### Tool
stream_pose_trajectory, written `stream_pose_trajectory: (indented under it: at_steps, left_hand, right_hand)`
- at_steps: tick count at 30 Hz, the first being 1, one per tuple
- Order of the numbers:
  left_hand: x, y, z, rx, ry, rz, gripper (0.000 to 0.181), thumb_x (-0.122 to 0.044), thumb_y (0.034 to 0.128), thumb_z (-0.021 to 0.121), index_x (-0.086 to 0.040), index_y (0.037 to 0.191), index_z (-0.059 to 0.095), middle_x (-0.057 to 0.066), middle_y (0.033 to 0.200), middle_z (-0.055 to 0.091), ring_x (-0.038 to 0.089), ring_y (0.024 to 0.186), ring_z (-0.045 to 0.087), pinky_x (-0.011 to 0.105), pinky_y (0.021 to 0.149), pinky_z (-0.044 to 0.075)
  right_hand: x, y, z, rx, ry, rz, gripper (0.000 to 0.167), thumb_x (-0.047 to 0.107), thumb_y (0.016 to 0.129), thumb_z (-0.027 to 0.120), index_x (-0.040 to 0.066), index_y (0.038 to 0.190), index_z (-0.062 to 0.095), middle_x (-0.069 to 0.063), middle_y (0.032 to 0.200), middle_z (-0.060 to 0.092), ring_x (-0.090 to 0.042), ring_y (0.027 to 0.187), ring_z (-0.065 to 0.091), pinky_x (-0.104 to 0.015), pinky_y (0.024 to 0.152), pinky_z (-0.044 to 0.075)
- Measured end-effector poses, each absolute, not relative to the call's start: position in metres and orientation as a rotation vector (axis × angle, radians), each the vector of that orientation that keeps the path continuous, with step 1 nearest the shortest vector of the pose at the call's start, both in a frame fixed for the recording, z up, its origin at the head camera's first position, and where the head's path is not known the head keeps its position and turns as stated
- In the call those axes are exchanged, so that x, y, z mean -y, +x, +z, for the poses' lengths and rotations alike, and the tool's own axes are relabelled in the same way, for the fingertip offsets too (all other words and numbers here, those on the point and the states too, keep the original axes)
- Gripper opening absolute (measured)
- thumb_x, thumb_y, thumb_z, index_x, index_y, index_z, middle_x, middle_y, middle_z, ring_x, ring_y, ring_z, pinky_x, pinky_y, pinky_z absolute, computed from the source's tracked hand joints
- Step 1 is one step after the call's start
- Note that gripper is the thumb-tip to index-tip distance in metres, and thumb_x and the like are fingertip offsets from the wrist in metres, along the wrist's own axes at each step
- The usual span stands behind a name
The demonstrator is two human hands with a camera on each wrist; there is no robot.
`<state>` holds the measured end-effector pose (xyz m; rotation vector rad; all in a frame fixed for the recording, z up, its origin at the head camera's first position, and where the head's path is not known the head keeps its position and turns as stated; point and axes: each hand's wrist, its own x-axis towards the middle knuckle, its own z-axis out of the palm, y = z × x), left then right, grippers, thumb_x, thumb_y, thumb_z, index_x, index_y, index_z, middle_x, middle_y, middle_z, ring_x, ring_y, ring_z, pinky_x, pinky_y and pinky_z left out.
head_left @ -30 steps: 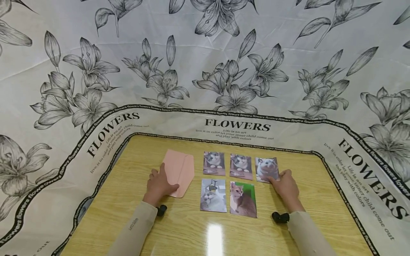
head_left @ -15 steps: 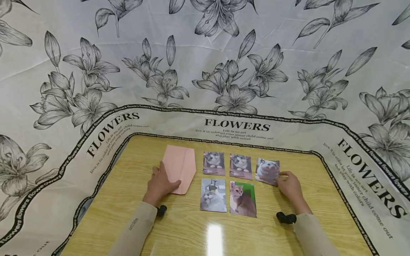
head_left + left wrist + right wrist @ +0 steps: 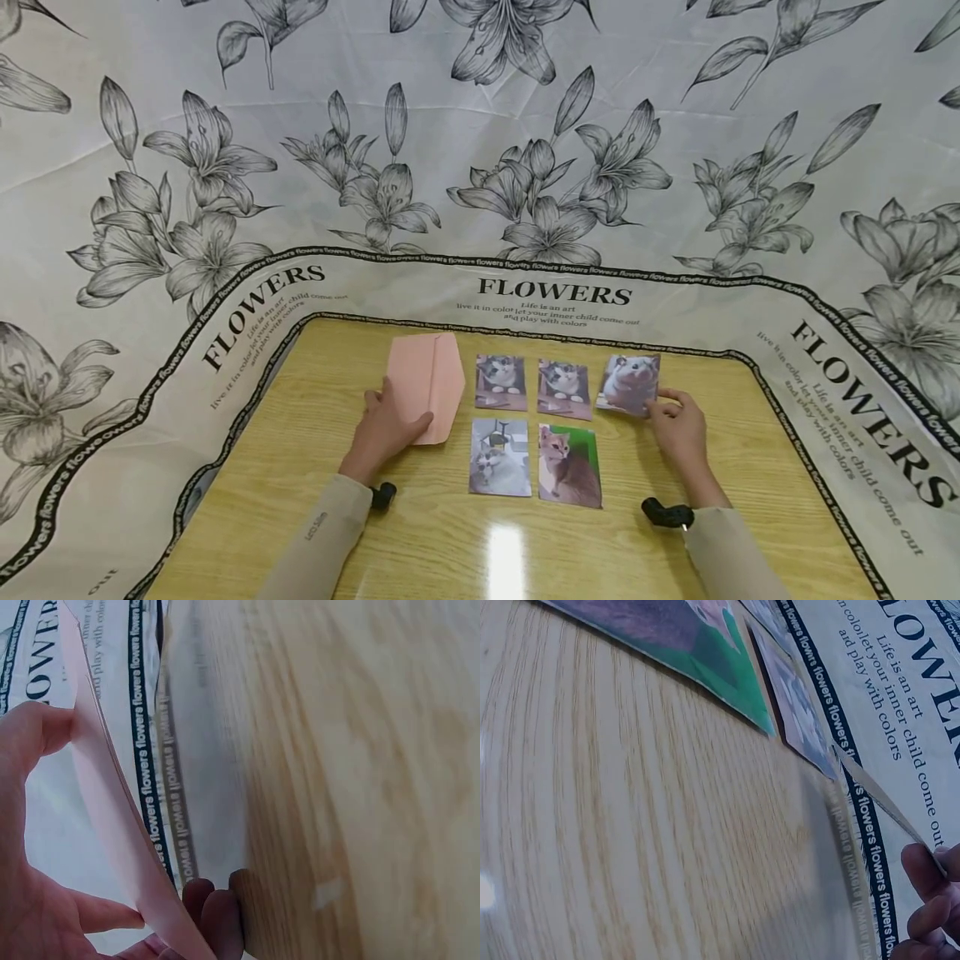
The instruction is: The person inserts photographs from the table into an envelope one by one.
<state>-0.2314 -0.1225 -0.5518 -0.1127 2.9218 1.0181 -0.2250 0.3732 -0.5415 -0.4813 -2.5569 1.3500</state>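
Note:
My left hand (image 3: 384,437) grips a pink envelope (image 3: 414,367) by its near side. The left wrist view shows the envelope (image 3: 112,780) edge-on, tilted up from the wooden table, with fingers on both its faces. My right hand (image 3: 678,429) pinches the right edge of a photo card (image 3: 628,383) of a grey-and-white furry animal. In the right wrist view that card (image 3: 889,802) is a thin slanted strip, its face not visible, raised off the table at the fingertips.
Two matching cat photo cards, one (image 3: 501,383) left of the other (image 3: 564,390), lie in the back row. In front lie a white-cat card (image 3: 498,458) and a brown-cat card (image 3: 568,467) with green background. A flower-print cloth (image 3: 555,292) borders the wooden table (image 3: 427,533).
The envelope has shifted slightly away from me and right in my left hand. My right hand has moved to the right card's edge, and that card has risen and tilted.

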Motion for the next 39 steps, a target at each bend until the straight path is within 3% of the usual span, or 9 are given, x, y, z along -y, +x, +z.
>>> stream_pose_trajectory:
  at_steps: [6,13,18,24,31,39]
  left_hand:
    - [0.119,-0.234,-0.551,-2.899,-0.090,1.077,0.120,-0.058,0.0924,0.076,0.003,0.170,0.009,0.039,0.153,0.029,0.044,0.104,0.063,0.057,0.089,0.055]
    - [0.113,-0.237,-0.553,-2.886,-0.070,1.125,0.121,-0.057,0.0913,0.077,0.003,0.171,0.008,0.041,0.156,0.027,0.048,0.116,0.061,0.058,0.096,0.054]
    - [0.109,-0.239,-0.552,-2.888,-0.042,1.149,0.121,-0.056,0.0914,0.077,0.002,0.171,0.008,0.041,0.156,0.027,0.049,0.116,0.061,0.059,0.095,0.054]
    - [0.104,-0.242,-0.552,-2.882,-0.048,1.167,0.120,-0.057,0.0917,0.077,0.000,0.172,0.008,0.040,0.155,0.028,0.046,0.113,0.062,0.056,0.096,0.054]
    - [0.098,-0.244,-0.551,-2.872,-0.030,1.156,0.120,-0.057,0.0919,0.077,-0.002,0.172,0.007,0.039,0.156,0.027,0.044,0.110,0.062,0.056,0.094,0.055]
    - [0.095,-0.245,-0.553,-2.903,0.019,1.155,0.119,-0.052,0.0920,0.079,0.000,0.172,0.008,0.040,0.152,0.028,0.048,0.121,0.056,0.058,0.099,0.053]
  right_hand:
    - [-0.363,-0.227,-0.537,2.504,-0.416,1.369,0.042,0.023,0.106,0.069,0.000,0.141,0.061,-0.008,0.094,0.081,-0.013,0.071,0.063,-0.026,0.056,0.042]
    - [-0.341,-0.230,-0.530,2.487,-0.342,1.430,0.041,0.022,0.106,0.071,0.001,0.140,0.062,-0.009,0.098,0.082,-0.014,0.072,0.065,-0.024,0.056,0.043]
    - [-0.322,-0.234,-0.525,2.477,-0.278,1.461,0.041,0.023,0.106,0.072,0.001,0.139,0.064,-0.013,0.101,0.081,-0.012,0.082,0.072,-0.022,0.060,0.045]
    - [-0.302,-0.237,-0.524,2.460,-0.218,1.515,0.037,0.020,0.105,0.072,0.001,0.136,0.065,-0.016,0.101,0.081,-0.003,0.081,0.068,-0.020,0.065,0.046]
    - [-0.273,-0.239,-0.520,2.456,-0.139,1.588,0.038,0.021,0.104,0.074,0.001,0.136,0.065,-0.017,0.102,0.080,-0.020,0.087,0.073,-0.022,0.064,0.048]
    - [-0.244,-0.241,-0.520,2.446,-0.058,1.672,0.038,0.018,0.104,0.074,-0.001,0.136,0.066,-0.020,0.100,0.079,-0.020,0.087,0.071,-0.021,0.068,0.050]
